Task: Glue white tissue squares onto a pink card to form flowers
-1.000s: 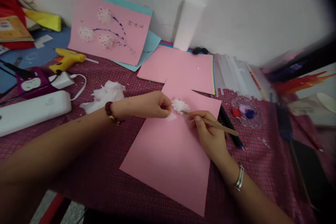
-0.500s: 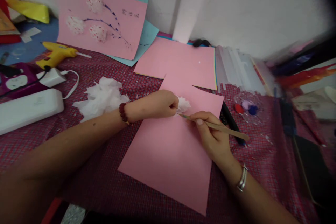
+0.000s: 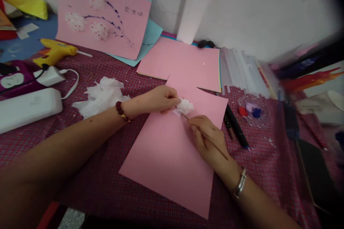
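A sheet of pink paper [image 3: 166, 161] lies on the table, with a small white tissue paper flower [image 3: 186, 106] near its upper part. My left hand [image 3: 162, 99] is closed beside the flower, thumb and fingers pinching a piece of white tissue paper [image 3: 177, 112] at its edge. In my right hand [image 3: 208, 137] is a slim wooden stick [image 3: 216, 146], its pointed tip at the tissue piece. Left of my left wrist rests a loose heap of white tissue paper pieces [image 3: 100, 96].
A pink picture with tissue flowers [image 3: 129, 25] leans on the wall. The yellow glue gun [image 3: 55, 52] and white power strip [image 3: 30, 109] are at left. At right are black pens [image 3: 236, 127], a clear paint palette [image 3: 254, 118] and plastic strips [image 3: 239, 69]. A pink paper stack [image 3: 180, 61] lies behind.
My left hand has turned and its thumb now shows against the tissue. My right hand has shifted slightly left and down, and the stick has tilted more steeply.
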A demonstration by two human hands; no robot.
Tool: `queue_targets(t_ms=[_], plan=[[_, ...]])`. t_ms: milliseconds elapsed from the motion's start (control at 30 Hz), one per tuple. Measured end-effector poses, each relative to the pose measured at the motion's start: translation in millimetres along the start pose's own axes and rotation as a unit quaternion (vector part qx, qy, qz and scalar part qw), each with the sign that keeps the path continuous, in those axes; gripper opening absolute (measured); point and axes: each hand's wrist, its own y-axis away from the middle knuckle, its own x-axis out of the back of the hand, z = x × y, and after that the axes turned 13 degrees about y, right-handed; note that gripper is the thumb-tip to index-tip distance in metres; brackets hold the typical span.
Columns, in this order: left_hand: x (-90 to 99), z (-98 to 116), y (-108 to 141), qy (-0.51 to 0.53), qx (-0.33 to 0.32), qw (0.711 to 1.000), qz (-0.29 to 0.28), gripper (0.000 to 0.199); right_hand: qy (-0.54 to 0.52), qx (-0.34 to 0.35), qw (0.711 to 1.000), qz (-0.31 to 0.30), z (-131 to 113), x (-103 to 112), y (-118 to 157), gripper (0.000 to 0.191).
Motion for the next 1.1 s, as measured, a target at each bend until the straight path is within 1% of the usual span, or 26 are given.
queue_targets(t_ms=[133,267,467,600,700,767,800,867,900,933,1000,1033,1100], plan=[[3.2,-0.1,1.0,0.032,0.009,0.999,-0.008,0.028,0.051,0.033,0.998,-0.016,-0.5,-1.8,1.8,0.022],[4.2,-3.6,0.5,0.038,-0.009,0.999,-0.014,0.028,0.109,0.058,0.992,-0.022,-3.4,-2.8,1.6,0.024],[3.0,-5.0,-0.4,0.033,-0.008,0.999,-0.008,0.026,0.237,0.093,0.966,-0.051,-13.4,-2.0,-2.6,0.029],[2.6,-5.4,-0.4,0.027,-0.017,0.999,-0.01,0.026,0.274,0.096,0.955,-0.067,-17.0,-4.0,-5.3,0.027],[2.4,-6.1,0.4,0.012,-0.025,1.0,-0.009,0.023,0.273,0.09,0.955,-0.073,-15.6,-5.2,-4.8,0.025],[1.9,-6.7,1.5,-0.012,-0.03,0.999,-0.006,0.018,0.233,0.078,0.967,-0.073,-12.9,-4.1,-2.7,0.025],[1.6,-7.1,2.2,-0.031,-0.037,0.999,-0.006,0.016,0.192,0.067,0.977,-0.066,-11.4,-3.1,-1.2,0.024],[0.5,-7.9,3.9,-0.077,-0.062,0.995,-0.008,0.012,0.085,0.019,0.996,-0.029,-8.5,-0.4,1.9,0.022],[-0.2,-8.2,4.9,-0.1,-0.076,0.992,-0.01,0.01,0.028,-0.018,0.999,-0.003,-7.2,0.8,3.2,0.02],[-1.0,-8.4,5.8,-0.119,-0.086,0.989,-0.01,0.009,-0.026,-0.058,0.998,0.027,-6.2,1.8,4.1,0.018],[-3.1,-8.6,7.4,-0.144,-0.096,0.985,-0.006,0.009,-0.11,-0.128,0.983,0.076,-5.0,2.9,4.6,0.017],[-4.3,-8.7,7.9,-0.151,-0.095,0.984,-0.001,0.01,-0.139,-0.15,0.975,0.088,-4.6,3.0,4.2,0.017],[-7.4,-9.2,8.2,-0.16,-0.093,0.983,0.009,0.012,-0.171,-0.164,0.967,0.09,-4.2,2.5,2.7,0.017]])
